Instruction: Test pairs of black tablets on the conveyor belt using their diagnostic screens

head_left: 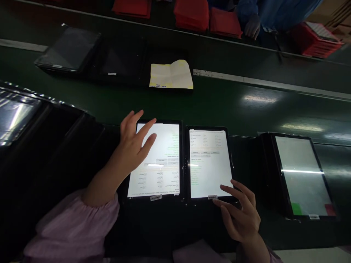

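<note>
Two lit tablets lie side by side in front of me. My left hand [134, 140] is over the upper part of the left tablet [161, 146], fingers spread, holding nothing; its screen text appears upside down. Over the lower right of the right tablet [205, 175] is my right hand [241, 212], fingers apart and empty. Its index fingertip is over the screen's lower area and another finger is near the small label on the bottom edge. Whether any fingertip touches the glass I cannot tell. Both screens show checkboxes, grey buttons and green text.
Farther right, a lit tablet [301, 175] with green and red corners rests on a dark stack. Dark tablets [72, 49] and a creased paper [172, 76] lie ahead. Black trays [63, 135] stand left. Red stacks [191, 14] and a co-worker's hand [252, 27] are across the line.
</note>
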{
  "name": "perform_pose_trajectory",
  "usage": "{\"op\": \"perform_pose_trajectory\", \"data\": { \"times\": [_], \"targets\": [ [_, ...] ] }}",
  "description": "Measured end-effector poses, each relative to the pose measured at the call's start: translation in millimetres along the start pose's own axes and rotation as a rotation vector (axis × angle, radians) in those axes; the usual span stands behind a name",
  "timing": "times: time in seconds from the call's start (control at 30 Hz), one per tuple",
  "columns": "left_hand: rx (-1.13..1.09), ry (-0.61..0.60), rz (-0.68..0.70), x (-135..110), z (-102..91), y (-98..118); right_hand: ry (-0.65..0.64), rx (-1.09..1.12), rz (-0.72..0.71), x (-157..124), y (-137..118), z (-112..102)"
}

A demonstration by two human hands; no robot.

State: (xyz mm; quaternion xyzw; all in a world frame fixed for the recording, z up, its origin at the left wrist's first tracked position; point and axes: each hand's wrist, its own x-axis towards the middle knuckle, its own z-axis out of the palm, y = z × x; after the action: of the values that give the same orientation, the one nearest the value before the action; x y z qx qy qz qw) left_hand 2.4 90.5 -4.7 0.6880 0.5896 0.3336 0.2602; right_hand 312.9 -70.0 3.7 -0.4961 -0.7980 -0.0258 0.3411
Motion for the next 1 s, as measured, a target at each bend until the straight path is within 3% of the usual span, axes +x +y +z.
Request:
{"op": "perform_pose_trajectory", "data": {
  "times": [0.13, 0.33, 0.43, 0.57, 0.67, 0.87, 1.0],
  "targets": [
    [0.023, -0.033, 0.034, 13, 3.9, 0, -0.015, -0.026, 0.017, -3, -1, -7],
    [-0.005, -0.110, 0.200, -46, -25.9, -8, -0.073, 0.000, 0.030, -8, 1, -11],
    [-0.034, -0.033, 0.125, -74, -44.5, -17, -0.094, 0.038, 0.000, -4, 3, -7],
    [-0.067, 0.077, -0.052, -86, -55.1, -22, -0.108, 0.078, -0.044, 4, 4, -2],
    [-0.102, 0.114, -0.108, -84, -53.0, -15, -0.108, 0.058, -0.035, 3, 6, 4],
    [-0.079, 0.088, -0.135, -73, -41.2, -6, -0.016, -0.139, 0.132, -7, 12, 13],
    [-0.100, 0.075, -0.319, -67, -33.6, -11, 0.017, -0.107, 0.164, -3, 10, 7]
  ]
}}
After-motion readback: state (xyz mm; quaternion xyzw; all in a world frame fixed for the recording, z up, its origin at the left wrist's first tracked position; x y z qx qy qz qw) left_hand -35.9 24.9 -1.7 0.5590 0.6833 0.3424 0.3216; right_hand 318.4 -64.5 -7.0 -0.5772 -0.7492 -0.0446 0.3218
